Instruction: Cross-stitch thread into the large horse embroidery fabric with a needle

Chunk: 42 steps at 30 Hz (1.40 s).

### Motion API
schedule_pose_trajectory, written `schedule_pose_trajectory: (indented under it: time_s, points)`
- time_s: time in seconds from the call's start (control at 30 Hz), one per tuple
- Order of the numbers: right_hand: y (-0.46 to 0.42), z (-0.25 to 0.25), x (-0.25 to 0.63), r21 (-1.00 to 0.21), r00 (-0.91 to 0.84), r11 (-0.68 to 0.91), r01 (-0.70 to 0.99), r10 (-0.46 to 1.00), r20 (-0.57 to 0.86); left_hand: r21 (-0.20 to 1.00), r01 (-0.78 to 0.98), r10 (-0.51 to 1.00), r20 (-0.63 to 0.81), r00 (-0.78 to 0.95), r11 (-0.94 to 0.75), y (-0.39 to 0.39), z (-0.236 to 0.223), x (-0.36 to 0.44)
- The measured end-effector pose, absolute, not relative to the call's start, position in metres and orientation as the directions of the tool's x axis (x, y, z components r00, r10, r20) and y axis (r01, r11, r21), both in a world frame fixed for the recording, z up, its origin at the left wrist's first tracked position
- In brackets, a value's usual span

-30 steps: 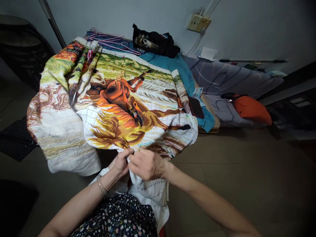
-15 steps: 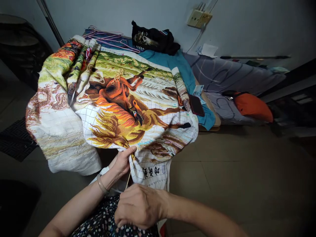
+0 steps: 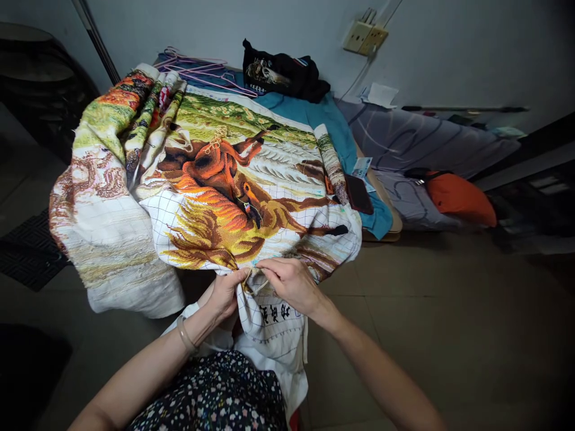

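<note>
A large cross-stitch cloth (image 3: 215,230), stitched with orange, brown and yellow horses, spreads over the table and hangs toward my lap. My left hand (image 3: 223,294) grips its near edge, thumb on top and fingers hidden underneath. Just to the right, my right hand (image 3: 294,286) is closed in a pinch against the cloth; what its fingertips hold is too small to make out. A pale thread (image 3: 263,288) loops below those fingertips. Black stitched characters (image 3: 275,313) show on the hanging white part. A tangle of yellow thread (image 3: 218,139) lies on top of the stitched picture.
Rolled cloth ends (image 3: 331,161) lie at the right and left. Behind are pink hangers (image 3: 197,66), a black bag (image 3: 285,78) and a teal cloth (image 3: 309,114). A dark phone (image 3: 358,194) rests at the table's right side. An orange bag (image 3: 460,197) sits farther right.
My right hand has risen from near my lap, where a taut thread ran to it, up to the cloth beside my left hand. The thread is now slack. My left hand keeps its grip.
</note>
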State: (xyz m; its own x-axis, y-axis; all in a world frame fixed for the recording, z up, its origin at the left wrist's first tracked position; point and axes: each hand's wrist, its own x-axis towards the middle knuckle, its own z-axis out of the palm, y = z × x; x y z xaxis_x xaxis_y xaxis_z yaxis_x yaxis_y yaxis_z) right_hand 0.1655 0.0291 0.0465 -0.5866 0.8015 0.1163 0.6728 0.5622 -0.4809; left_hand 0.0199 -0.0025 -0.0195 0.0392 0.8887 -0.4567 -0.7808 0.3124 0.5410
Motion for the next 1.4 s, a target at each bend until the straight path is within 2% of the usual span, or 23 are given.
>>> schedule_pose_trajectory:
  time_s: [0.2,0.33,0.47,0.63,0.9,1.23,1.4]
  points:
    - [0.029,0.051,0.166,-0.353,-0.634,0.614,0.706,0.77,0.073,0.54,-0.783,0.897,-0.44,0.051,0.309,-0.002,-0.02,0.02]
    - [0.024,0.061,0.159,-0.141,-0.659,0.655,0.743,0.752,0.016,0.535,-0.789,0.898,-0.436,0.048,0.302,-0.002,-0.02,0.02]
    - [0.023,0.068,0.153,0.049,-0.727,0.726,0.686,0.686,0.021,0.544,-0.786,0.898,-0.439,0.032,0.294,-0.002,-0.021,0.021]
    - [0.04,0.066,0.159,0.058,-0.774,0.772,0.633,0.631,0.044,0.569,-0.777,0.916,-0.4,0.024,0.269,-0.001,-0.022,0.023]
    - [0.064,0.054,0.164,0.024,-0.828,0.837,0.546,0.535,0.166,0.585,-0.777,0.927,-0.375,-0.004,0.233,0.001,-0.018,0.023]
    - [0.06,0.065,0.169,0.036,-0.874,0.886,0.462,0.448,0.189,0.569,-0.787,0.933,-0.359,0.025,0.24,0.001,-0.02,0.023]
    - [0.057,0.066,0.167,0.088,-0.871,0.878,0.47,0.445,0.209,0.578,-0.782,0.935,-0.354,0.018,0.234,0.001,-0.017,0.023]
